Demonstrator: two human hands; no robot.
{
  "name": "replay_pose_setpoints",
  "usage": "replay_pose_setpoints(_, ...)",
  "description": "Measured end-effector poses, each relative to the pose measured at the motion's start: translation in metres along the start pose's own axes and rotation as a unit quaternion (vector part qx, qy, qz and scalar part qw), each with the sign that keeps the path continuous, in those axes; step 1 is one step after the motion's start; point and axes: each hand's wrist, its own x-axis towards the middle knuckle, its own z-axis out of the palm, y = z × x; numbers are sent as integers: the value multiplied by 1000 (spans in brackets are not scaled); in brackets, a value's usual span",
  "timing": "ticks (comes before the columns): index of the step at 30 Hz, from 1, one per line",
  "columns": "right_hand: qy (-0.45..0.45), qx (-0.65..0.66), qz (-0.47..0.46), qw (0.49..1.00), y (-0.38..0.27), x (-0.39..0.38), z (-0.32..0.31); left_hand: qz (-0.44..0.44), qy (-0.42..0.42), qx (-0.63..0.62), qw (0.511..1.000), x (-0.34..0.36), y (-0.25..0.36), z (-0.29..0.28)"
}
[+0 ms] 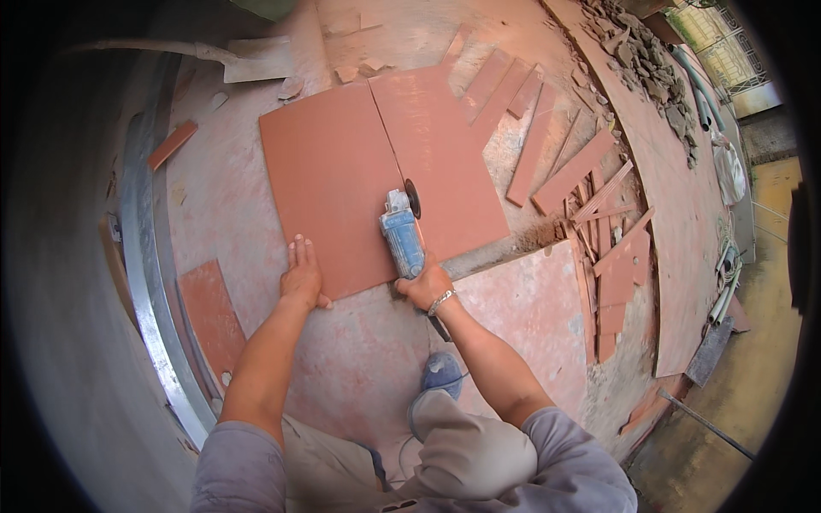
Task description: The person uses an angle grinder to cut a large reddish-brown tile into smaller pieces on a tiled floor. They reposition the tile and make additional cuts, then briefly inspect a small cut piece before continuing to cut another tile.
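Observation:
A large square terracotta tile (328, 188) lies on the pink, dusty floor, with a thin dark line running from its top edge to the blade of a blue angle grinder (402, 239). My right hand (425, 282) is closed on the rear of the grinder, whose dark disc (411, 198) sits on that line; whether it spins I cannot tell. My left hand (303, 274) lies open, pressed on the tile's lower left edge, fingers stretched out. A cord hangs below the grinder toward my blue shoe (440, 376).
Cut tile strips (574, 175) are spread at the right, beside a rubble pile (650, 73) and pipes (701, 90). A shovel (256, 64) lies at the upper left. A long metal bar (170, 359) runs along the left; another tile piece (212, 316) lies near it.

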Motion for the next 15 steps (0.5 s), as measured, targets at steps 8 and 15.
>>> replay_pose_setpoints(8, 11, -9, 0, 1000, 0, 2, 1, -4, -6, 0, 1000, -2, 1, -3)
replay_pose_setpoints(15, 12, -13, 0, 1000, 4, -9, 0, -7, -12, 8, 1000, 0, 2, -3)
